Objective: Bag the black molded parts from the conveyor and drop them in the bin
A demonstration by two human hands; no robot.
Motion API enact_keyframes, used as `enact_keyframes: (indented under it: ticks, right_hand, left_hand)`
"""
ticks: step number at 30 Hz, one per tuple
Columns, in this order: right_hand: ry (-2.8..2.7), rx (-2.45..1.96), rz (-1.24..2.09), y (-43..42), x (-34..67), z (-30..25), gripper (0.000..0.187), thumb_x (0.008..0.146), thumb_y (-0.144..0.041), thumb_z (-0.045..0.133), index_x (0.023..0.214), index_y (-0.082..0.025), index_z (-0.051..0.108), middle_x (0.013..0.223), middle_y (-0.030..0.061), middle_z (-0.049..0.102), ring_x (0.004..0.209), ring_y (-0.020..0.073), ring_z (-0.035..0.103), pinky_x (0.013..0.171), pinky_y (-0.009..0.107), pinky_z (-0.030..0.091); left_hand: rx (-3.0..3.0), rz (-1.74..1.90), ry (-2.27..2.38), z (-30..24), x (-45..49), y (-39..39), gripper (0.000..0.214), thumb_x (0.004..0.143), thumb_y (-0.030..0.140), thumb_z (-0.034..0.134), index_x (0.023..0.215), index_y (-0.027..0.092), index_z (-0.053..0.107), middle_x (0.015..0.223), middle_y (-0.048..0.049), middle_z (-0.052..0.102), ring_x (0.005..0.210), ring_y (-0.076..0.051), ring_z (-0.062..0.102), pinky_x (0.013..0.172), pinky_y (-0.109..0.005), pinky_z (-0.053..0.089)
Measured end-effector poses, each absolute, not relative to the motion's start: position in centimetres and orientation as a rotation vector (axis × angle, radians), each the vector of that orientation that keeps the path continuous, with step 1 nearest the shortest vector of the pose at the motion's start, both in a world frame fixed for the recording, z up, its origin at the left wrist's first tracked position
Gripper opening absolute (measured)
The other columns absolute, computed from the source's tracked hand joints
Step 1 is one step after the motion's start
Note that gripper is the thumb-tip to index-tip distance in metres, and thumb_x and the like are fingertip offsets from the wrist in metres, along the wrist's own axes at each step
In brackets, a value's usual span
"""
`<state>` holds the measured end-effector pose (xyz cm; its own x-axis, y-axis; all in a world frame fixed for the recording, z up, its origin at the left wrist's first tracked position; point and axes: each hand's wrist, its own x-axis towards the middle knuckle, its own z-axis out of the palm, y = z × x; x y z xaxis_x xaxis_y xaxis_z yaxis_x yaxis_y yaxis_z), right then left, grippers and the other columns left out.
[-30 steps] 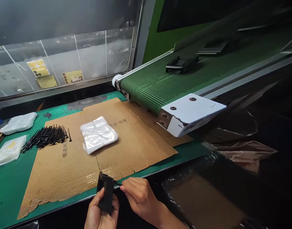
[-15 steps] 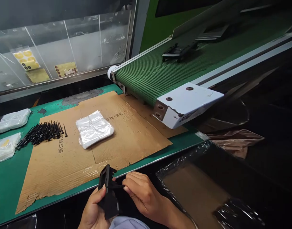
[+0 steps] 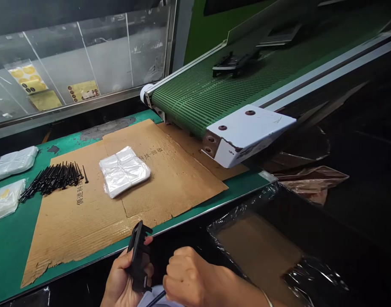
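My left hand (image 3: 117,279) is closed around a black moulded plastic part (image 3: 138,258), long and narrow with small prongs at its top, held tilted just off the table's front edge. Close by on the right, my right hand (image 3: 195,277) makes a fist with its knuckles up. From its lower left side sticks a thin black rod (image 3: 156,298); the rest of the rod is hidden in the fingers. The rod's near end passes low beside the plastic part, and I cannot tell whether they touch.
Cardboard (image 3: 170,187) covers part of the green table (image 3: 7,247). On it lie a tied bundle of clear plastic bags (image 3: 124,171) and a pile of black pins (image 3: 56,178). A green conveyor belt (image 3: 189,98) carrying black parts (image 3: 232,64) slopes down at the right.
My right hand has moved from beside the part's upper half down toward me, turning into a fist with the rod pointing down-left. The plastic part has turned slightly in my left hand.
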<state>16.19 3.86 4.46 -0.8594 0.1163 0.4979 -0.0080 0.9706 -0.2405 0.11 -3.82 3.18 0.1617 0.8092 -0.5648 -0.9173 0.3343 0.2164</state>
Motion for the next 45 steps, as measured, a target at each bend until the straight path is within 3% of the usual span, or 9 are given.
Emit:
enact_keyframes:
  ticks: [9,15,18,20,22,26,32,40,45]
  right_hand:
    - [-2.482,-0.338,0.509,2.7,15.1,5.0,0.033,0.089,-0.011,0.024,0.062,-0.018,0.041,0.053,-0.0021,0.045,0.047,0.0113,0.038,0.052,0.026,0.031]
    - [-2.371,-0.555,0.631,3.4,14.8,4.1,0.033,0.093,-0.016,0.022,0.064,-0.02,0.039,0.053,-0.0026,0.043,0.045,0.0109,0.037,0.047,0.025,0.027]
    - [-2.342,-0.599,0.809,4.1,14.7,3.6,0.034,0.095,-0.022,0.02,0.066,-0.02,0.038,0.054,-0.0028,0.041,0.045,0.0103,0.037,0.046,0.025,0.026]
    - [-2.314,-0.593,0.934,4.5,14.8,3.5,0.035,0.095,-0.026,0.02,0.065,-0.02,0.036,0.054,-0.0037,0.038,0.045,0.0096,0.035,0.045,0.024,0.026]
    - [-2.296,-0.538,1.016,4.7,15.0,3.6,0.035,0.095,-0.029,0.021,0.063,-0.021,0.033,0.053,-0.0047,0.034,0.044,0.0089,0.033,0.044,0.023,0.026]
    - [-2.317,-0.357,1.035,4.6,15.3,4.2,0.036,0.094,-0.029,0.022,0.061,-0.02,0.033,0.052,-0.0047,0.033,0.044,0.0087,0.031,0.043,0.023,0.026]
    - [-2.335,-0.214,0.992,4.3,14.8,4.8,0.029,0.09,-0.019,0.028,0.065,-0.018,0.043,0.054,-0.0015,0.047,0.048,0.0095,0.042,0.046,0.02,0.032]
    - [-2.419,-0.124,0.797,4.1,15.4,4.8,0.027,0.085,-0.016,0.028,0.059,-0.022,0.033,0.048,-0.0043,0.037,0.041,0.0109,0.031,0.042,0.025,0.025]
    - [-2.443,-0.002,0.873,3.4,16.6,4.5,0.033,0.089,-0.021,0.024,0.057,-0.022,0.033,0.046,-0.004,0.038,0.041,0.0109,0.033,0.043,0.025,0.027]
  left_hand:
    - [-0.045,1.408,0.84,2.3,1.0,-4.2,0.016,0.059,0.017,0.076,0.071,0.016,0.067,0.054,0.001,0.055,0.049,-0.007,0.048,0.051,-0.02,0.041]
    - [0.143,1.289,0.788,0.1,1.0,-5.5,0.047,0.062,0.034,0.075,0.105,0.021,0.062,0.052,0.0033,0.05,0.043,-0.005,0.042,0.043,-0.018,0.032]
    - [0.219,1.282,0.887,-0.7,0.5,-6.2,0.048,0.057,0.034,0.077,0.102,0.022,0.065,0.066,-0.0027,0.061,0.06,-0.013,0.056,0.06,-0.025,0.043]
    - [0.33,1.34,1.022,-0.9,-0.1,-6.4,0.045,0.052,0.035,0.08,0.094,0.023,0.069,0.079,-0.0057,0.065,0.083,-0.022,0.058,0.076,-0.031,0.043]
    - [0.506,1.357,1.167,-0.8,-0.7,-6.4,0.045,0.05,0.041,0.08,0.089,0.022,0.072,0.084,-0.0074,0.066,0.09,-0.025,0.056,0.082,-0.032,0.04]
    - [0.787,1.259,1.221,0.2,-1.7,-5.9,0.045,0.054,0.052,0.073,0.084,0.019,0.074,0.073,-0.0076,0.065,0.069,-0.021,0.053,0.067,-0.03,0.041]
    - [0.969,1.092,1.066,1.3,-1.9,-5.1,0.044,0.06,0.054,0.068,0.082,0.017,0.073,0.063,-0.0052,0.057,0.057,-0.014,0.041,0.055,-0.026,0.032]
    - [1.021,1.065,1.117,0.8,-2.8,-5.7,0.041,0.064,0.053,0.065,0.081,0.017,0.072,0.066,-0.0062,0.059,0.059,-0.016,0.045,0.058,-0.027,0.034]
    - [0.786,1.207,1.196,-0.8,-3.1,-6.5,0.036,0.054,0.045,0.076,0.077,0.017,0.072,0.072,-0.0076,0.064,0.066,-0.019,0.05,0.062,-0.028,0.038]
